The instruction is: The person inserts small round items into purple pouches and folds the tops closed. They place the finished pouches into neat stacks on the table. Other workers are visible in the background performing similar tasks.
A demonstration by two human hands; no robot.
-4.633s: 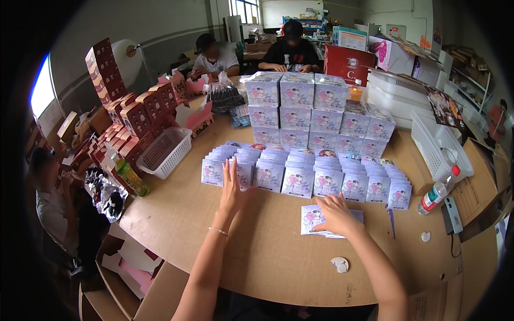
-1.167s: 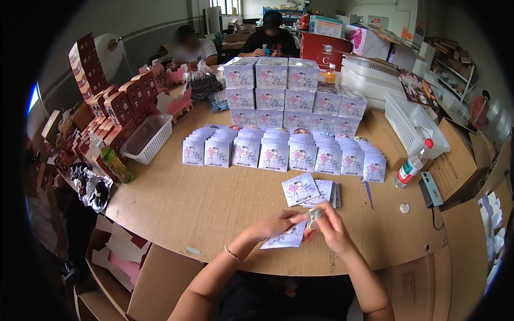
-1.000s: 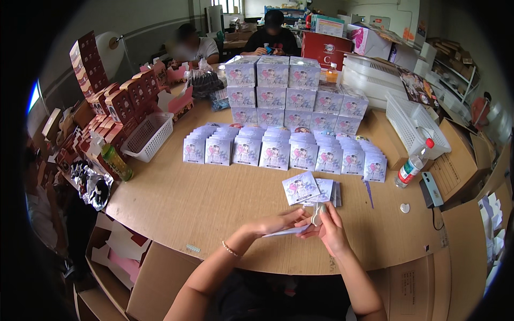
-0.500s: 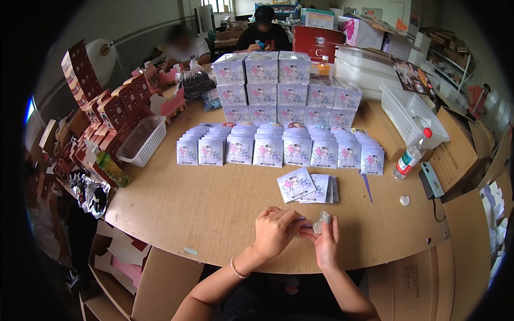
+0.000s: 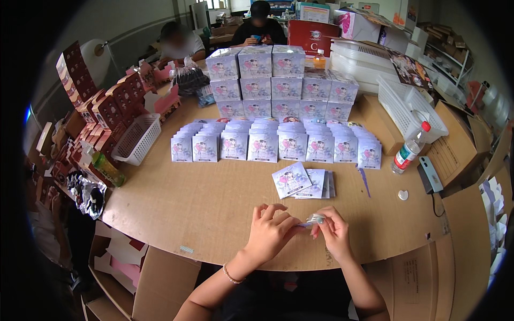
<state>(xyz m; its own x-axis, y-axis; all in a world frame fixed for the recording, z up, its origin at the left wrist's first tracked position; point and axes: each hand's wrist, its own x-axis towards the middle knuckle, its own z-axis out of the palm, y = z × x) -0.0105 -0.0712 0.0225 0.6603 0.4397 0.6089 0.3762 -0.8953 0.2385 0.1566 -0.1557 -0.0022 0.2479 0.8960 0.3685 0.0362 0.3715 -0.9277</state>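
Over the table's near edge, my left hand [image 5: 272, 230] pinches the edge of a thin lavender packet [image 5: 304, 224], seen nearly edge-on. My right hand [image 5: 336, 235] grips a small round silvery piece in a clear wrapper [image 5: 315, 219] right against the packet's end. Whether the piece is partly inside the packet, I cannot tell. Beyond my hands lies a small pile of flat lavender printed packets [image 5: 292, 180], the top one tilted. Farther back, several overlapping rows of similar packets [image 5: 262, 147] stretch across the table [image 5: 214, 214].
Stacked lavender boxes [image 5: 256, 63] rise behind the rows. On the right are a red-capped bottle [image 5: 411, 148], a phone [image 5: 430, 174] and a white round piece [image 5: 403, 195]. To the left are a white basket [image 5: 138, 140], a green bottle [image 5: 108, 168] and dark red boxes. Two people sit opposite.
My right hand has turned and raised its fingers onto the wrapped round piece, which now shows more edge-on. My left hand has shifted slightly left, its fingers more spread.
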